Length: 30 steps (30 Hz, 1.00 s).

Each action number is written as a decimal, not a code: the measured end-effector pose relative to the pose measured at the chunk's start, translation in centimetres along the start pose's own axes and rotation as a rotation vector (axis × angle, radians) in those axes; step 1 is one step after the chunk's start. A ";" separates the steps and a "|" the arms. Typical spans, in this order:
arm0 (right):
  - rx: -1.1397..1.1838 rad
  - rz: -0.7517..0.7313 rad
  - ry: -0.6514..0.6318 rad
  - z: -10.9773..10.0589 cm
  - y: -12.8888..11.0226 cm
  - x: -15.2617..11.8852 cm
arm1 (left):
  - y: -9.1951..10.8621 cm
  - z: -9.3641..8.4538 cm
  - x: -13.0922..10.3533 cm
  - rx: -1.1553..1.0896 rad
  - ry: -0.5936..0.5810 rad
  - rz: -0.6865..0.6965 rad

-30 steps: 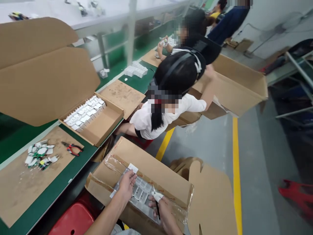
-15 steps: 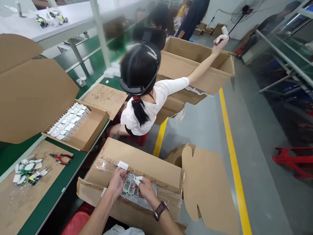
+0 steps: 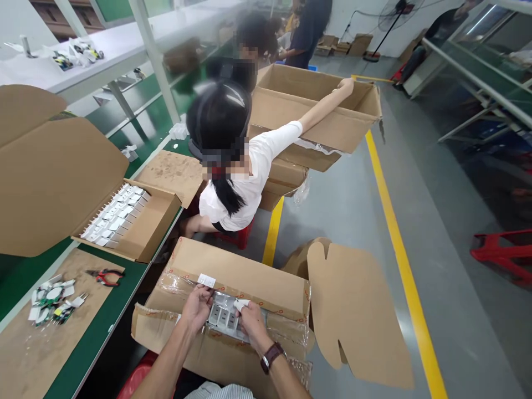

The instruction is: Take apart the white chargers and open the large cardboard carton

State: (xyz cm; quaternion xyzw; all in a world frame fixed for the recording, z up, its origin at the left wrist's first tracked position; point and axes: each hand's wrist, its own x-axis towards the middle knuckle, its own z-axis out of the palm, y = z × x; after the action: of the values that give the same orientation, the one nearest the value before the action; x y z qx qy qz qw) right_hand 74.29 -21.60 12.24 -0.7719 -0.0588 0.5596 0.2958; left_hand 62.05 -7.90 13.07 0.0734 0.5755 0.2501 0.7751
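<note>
A cardboard carton [image 3: 249,269] stands open in front of me. Inside its opening sits a grey plastic tray [image 3: 223,300] with several pale rectangular pieces [image 3: 223,317] that have dark slots. My left hand [image 3: 198,308] is at the tray's left end, fingers curled beside a white label [image 3: 206,281]; what they hold is hidden. My right hand [image 3: 251,321], with white covers on its fingertips, is closed at the right part of the tray. Its fingers are pressed together, and I cannot make out what is in them. Clear plastic film [image 3: 286,332] lies about the opening.
On the bench at left are pliers [image 3: 106,276], a pile of small parts [image 3: 54,299] and an open box [image 3: 160,221] of white pieces. A co-worker [image 3: 233,194] sits ahead, one arm over a large carton [image 3: 316,119]. Cardboard [image 3: 357,310] lies at right.
My right hand has shifted right across the tray, so more of the slotted pieces show. My left hand stays near the left end. The co-worker's raised hand has come down to the large carton.
</note>
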 end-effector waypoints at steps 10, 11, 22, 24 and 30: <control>-0.035 0.070 0.235 -13.6 7.9 -4.2 | 0.8 0.1 -1.4 -0.024 -0.002 -0.061; -0.033 0.082 0.258 -14.7 8.5 -4.6 | 0.9 0.2 -1.6 -0.024 0.007 -0.067; 0.116 0.165 0.613 -25.3 14.5 -8.3 | 1.3 1.3 -2.7 0.044 0.178 -0.129; 0.170 0.138 0.649 -26.9 15.5 -9.1 | -0.3 2.4 -2.9 0.067 0.183 -0.161; 0.300 -0.047 0.488 -21.2 15.6 -6.3 | -9.8 7.7 -4.8 0.140 0.034 -0.346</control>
State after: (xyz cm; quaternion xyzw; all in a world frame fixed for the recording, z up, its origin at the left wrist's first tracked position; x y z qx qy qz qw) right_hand 87.29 -45.29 13.53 -0.8298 0.0796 0.3526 0.4251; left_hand 71.17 -17.28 15.75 0.0230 0.6086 0.0734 0.7897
